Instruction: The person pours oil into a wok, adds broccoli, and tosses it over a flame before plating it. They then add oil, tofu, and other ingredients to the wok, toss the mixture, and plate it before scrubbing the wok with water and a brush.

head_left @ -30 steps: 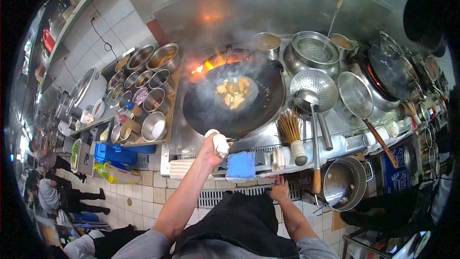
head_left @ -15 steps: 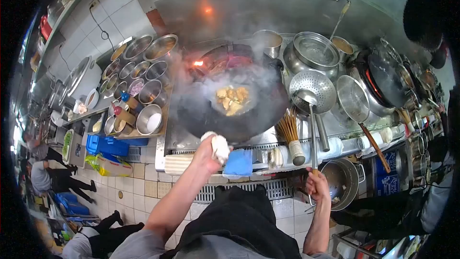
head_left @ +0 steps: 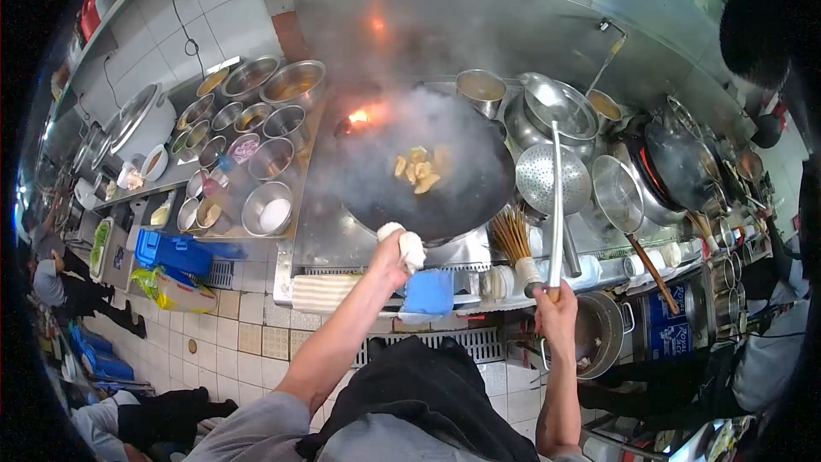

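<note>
My left hand [head_left: 395, 261] is closed on a white cloth [head_left: 410, 250] at the near rim of a large black wok [head_left: 470, 184]. Pale brown food pieces [head_left: 416, 171] lie in the wok under steam, and a flame [head_left: 359, 116] burns at its far left edge. Closed round the wooden end of a long-handled ladle [head_left: 556, 205] is my right hand [head_left: 556, 315]. The ladle's bowl is over the metal pot [head_left: 590, 130] at the back. A perforated strainer [head_left: 547, 178] lies beneath its handle, and a bamboo brush [head_left: 513, 239] is just left of it.
Bowls of ingredients [head_left: 272, 210] crowd the left counter. A mesh strainer [head_left: 617, 192] and a second wok [head_left: 680, 162] are at the right. A pot [head_left: 603, 329] stands beside my right hand. Folded cloths [head_left: 428, 291] lie along the front edge. Other people [head_left: 162, 419] are at both sides.
The ladle has risen and swung from the perforated strainer to the back pot. My left hand has shifted slightly right, and the wok is tilted with the food bunched differently.
</note>
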Action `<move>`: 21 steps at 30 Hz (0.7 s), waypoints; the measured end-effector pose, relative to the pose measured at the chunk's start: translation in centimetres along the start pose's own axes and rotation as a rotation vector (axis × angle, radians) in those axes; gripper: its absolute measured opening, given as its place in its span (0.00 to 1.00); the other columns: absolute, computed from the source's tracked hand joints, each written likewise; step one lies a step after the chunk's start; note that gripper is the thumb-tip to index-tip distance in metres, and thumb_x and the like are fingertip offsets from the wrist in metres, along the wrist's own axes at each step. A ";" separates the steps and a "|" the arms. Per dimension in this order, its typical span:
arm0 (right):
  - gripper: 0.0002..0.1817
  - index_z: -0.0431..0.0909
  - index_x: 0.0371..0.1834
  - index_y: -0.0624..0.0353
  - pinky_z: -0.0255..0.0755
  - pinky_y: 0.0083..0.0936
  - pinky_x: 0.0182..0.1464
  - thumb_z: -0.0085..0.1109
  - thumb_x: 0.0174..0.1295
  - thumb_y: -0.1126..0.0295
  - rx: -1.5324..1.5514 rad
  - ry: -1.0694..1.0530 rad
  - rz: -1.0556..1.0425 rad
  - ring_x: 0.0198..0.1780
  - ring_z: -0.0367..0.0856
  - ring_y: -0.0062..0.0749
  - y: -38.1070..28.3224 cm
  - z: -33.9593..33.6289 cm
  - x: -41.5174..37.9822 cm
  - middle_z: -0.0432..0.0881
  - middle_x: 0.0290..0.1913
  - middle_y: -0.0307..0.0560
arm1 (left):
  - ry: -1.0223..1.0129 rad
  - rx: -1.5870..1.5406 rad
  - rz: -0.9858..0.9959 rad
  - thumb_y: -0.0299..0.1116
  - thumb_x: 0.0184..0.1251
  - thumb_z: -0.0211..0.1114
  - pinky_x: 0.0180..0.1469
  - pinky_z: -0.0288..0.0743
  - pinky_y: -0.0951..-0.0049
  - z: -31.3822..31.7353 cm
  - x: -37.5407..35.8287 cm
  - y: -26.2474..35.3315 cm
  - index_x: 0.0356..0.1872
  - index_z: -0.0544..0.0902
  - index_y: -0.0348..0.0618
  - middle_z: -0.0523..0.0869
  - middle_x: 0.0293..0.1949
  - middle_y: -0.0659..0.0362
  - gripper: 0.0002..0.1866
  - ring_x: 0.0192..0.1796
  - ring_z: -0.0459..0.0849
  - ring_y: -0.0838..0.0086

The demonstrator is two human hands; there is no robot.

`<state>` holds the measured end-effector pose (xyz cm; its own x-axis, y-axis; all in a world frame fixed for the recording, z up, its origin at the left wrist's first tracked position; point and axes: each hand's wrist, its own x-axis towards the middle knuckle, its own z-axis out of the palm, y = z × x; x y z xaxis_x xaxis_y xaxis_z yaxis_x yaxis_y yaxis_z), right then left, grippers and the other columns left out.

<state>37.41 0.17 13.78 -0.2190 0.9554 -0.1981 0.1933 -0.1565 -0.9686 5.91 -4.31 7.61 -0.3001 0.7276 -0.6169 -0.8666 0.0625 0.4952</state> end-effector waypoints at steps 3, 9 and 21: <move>0.08 0.71 0.41 0.63 0.58 0.17 0.12 0.58 0.62 0.73 0.006 -0.012 -0.043 0.12 0.64 0.16 -1.3 2.1 -0.3 0.69 0.19 0.34 | -0.022 -0.060 0.024 0.29 0.68 0.50 0.32 0.82 0.62 -3.1 -2.4 -2.9 0.38 0.75 0.44 0.82 0.28 0.55 0.05 0.30 0.84 0.65; 0.11 0.72 0.47 0.65 0.61 0.19 0.21 0.56 0.62 0.75 -0.191 -0.108 -0.156 0.21 0.66 0.15 -3.0 6.6 -1.6 0.72 0.22 0.35 | -0.065 -0.061 -0.007 0.36 0.72 0.50 0.30 0.82 0.61 -1.4 1.8 0.6 0.40 0.74 0.43 0.82 0.29 0.54 0.08 0.27 0.83 0.63; 0.23 0.66 0.64 0.60 0.61 0.18 0.14 0.55 0.64 0.76 -0.087 -0.886 0.053 0.13 0.66 0.16 -5.8 24.1 -4.9 0.69 0.20 0.33 | 0.097 0.194 0.170 0.42 0.63 0.64 0.41 0.78 0.69 -11.1 -3.6 5.6 0.53 0.76 0.47 0.84 0.41 0.61 0.20 0.38 0.84 0.73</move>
<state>14.37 -9.66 16.73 -0.8599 0.3970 -0.3209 0.2883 -0.1410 -0.9471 -2.30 -14.14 5.86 -0.4796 0.6704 -0.5661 -0.7106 0.0818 0.6988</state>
